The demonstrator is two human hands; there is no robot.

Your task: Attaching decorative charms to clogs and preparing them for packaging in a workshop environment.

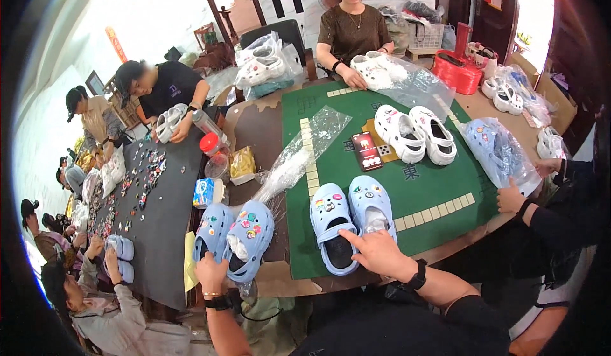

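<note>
Two pale blue clogs, dotted with small charms, sit side by side on the green mat of the worktop, near its front edge. The right hand rests on the right-hand clog, forefinger stretched across its opening, grip loose and holding nothing. The left hand grips the heel end of a second blue pair, just left of the mat. A white pair stands further back, beyond a small dark box.
</note>
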